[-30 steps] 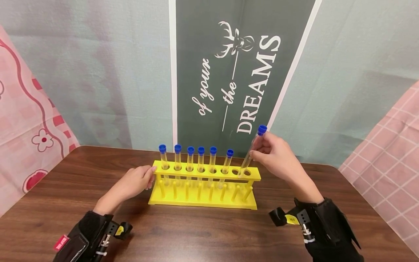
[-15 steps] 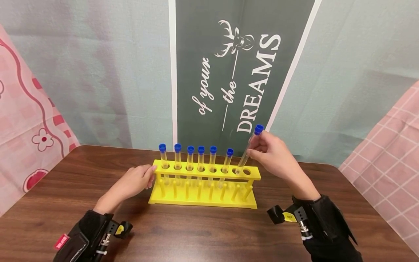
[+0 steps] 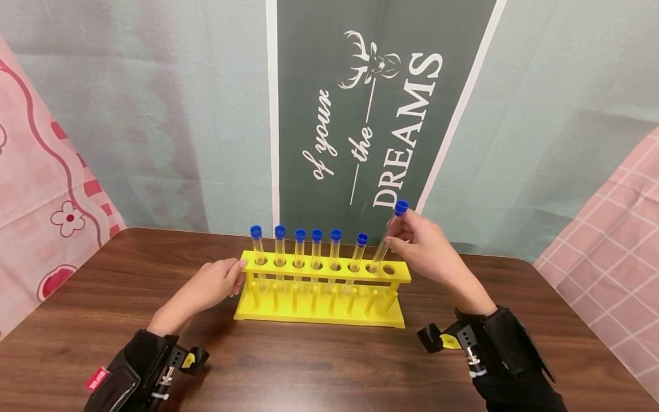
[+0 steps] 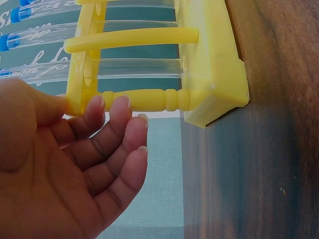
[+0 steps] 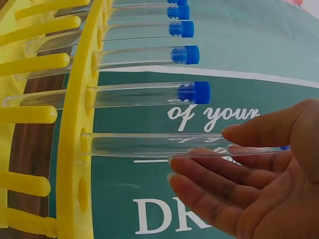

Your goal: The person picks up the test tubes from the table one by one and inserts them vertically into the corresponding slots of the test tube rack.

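Capped tube (image 3: 389,234) in right hand (image 3: 419,246), tilted, cap up-right

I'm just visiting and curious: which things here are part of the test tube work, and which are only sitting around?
In use:
- right hand, pinching a capped tube at the seventh hole
- left hand, touching the yellow rack
- six capped tubes standing in the rack

Just there:
- wooden table
- DREAMS banner
- pink cloths

Both bare hands, left hand (image 3: 213,284) and right hand (image 3: 424,249), emerge from black fabric wrist wraps carrying small black cameras with yellow stickers; the left wrap bears a red tag.
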Demonstrator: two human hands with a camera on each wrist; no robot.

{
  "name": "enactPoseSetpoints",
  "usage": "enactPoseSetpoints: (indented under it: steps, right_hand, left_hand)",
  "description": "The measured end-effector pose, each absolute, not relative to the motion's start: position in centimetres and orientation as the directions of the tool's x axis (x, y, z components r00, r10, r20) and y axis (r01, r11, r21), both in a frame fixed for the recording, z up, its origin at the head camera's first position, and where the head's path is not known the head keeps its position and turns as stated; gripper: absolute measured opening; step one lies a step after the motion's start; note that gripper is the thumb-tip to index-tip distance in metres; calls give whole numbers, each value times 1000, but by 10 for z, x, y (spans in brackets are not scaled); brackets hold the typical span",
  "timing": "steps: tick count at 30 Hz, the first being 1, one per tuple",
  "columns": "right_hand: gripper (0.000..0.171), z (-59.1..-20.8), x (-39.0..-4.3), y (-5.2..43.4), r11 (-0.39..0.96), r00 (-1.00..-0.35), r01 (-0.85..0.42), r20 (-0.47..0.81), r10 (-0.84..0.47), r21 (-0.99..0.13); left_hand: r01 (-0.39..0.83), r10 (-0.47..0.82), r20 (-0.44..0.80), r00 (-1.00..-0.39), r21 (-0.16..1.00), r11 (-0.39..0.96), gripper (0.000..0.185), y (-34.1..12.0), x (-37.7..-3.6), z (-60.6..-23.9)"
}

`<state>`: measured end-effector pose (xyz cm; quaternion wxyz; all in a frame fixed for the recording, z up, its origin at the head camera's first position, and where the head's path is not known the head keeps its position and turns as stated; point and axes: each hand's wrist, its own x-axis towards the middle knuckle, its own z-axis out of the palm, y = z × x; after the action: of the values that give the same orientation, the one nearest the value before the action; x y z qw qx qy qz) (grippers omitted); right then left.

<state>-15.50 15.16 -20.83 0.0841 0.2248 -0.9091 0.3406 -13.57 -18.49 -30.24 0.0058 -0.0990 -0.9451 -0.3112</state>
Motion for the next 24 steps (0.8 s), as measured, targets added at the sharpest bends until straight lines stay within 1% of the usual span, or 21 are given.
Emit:
enactPoseSetpoints:
  steps: [12,24]
  right_hand:
    - [7,-218,-158,150,699,-883,-470,273,-383,-540]
    - [4,-232,-161,146,724,-902,-427,193,-387,-542]
  left_hand:
    - [204,189,86,-978,574,793,33,-184,-135,-302]
    - [200,190,79,-979,585,786,32,-185,-135,-303]
